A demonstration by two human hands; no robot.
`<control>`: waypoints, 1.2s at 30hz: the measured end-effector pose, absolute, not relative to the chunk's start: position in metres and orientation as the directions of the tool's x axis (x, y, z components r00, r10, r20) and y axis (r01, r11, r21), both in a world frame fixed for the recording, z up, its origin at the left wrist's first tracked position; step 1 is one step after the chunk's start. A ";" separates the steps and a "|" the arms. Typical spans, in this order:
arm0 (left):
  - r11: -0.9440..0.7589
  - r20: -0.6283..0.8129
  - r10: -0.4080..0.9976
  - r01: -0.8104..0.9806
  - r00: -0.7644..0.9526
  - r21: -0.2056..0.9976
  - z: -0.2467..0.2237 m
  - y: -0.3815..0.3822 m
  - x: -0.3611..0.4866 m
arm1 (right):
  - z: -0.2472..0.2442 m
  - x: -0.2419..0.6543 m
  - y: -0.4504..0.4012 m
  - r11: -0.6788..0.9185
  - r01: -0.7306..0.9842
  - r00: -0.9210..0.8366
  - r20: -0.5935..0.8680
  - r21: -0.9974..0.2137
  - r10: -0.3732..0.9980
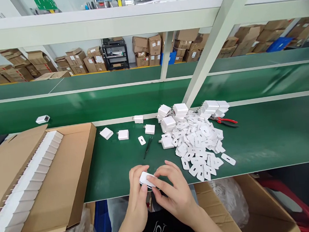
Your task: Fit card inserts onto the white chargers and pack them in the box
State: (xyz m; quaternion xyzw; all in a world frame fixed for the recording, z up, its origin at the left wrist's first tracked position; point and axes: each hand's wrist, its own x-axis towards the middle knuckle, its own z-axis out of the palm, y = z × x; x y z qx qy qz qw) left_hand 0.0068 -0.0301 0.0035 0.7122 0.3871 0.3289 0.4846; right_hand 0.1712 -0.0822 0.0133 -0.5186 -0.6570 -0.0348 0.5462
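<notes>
Between my hands, just above the bench's front edge, is a white charger (147, 179) with rounded corners. My left hand (135, 186) grips it from the left side, fingers behind and thumb in front. The fingertips of my right hand (173, 188) press on its face and right edge. Beyond them a loose white cover plate (142, 140) with a slot lies beside black tweezers (148, 147). Several white plug chargers, one of them a charger (123, 134) with its pins to the left, stand behind. To the right spreads a heap of white cover plates (196, 137).
An open cardboard box (78, 173) at left holds a row of white chargers (36, 175). Red-handled pliers (224, 121) lie right of the heap. One charger (42, 119) rests on the green conveyor (110, 103). A slanted white post (211, 53) rises behind the heap.
</notes>
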 end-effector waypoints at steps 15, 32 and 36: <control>-0.190 0.134 0.942 0.158 0.309 0.969 -0.001 -0.030 0.029 | -0.003 0.166 -0.084 0.453 0.555 0.192 0.637 -0.698 0.746; -0.454 0.316 0.850 0.282 0.422 0.845 -0.004 -0.022 0.023 | -0.017 0.160 -0.072 0.146 -0.535 0.257 0.005 -0.832 0.967; -0.470 0.256 0.805 0.310 0.536 0.826 0.001 -0.013 0.013 | -0.017 0.166 -0.075 0.206 -0.381 0.282 0.099 -0.901 0.954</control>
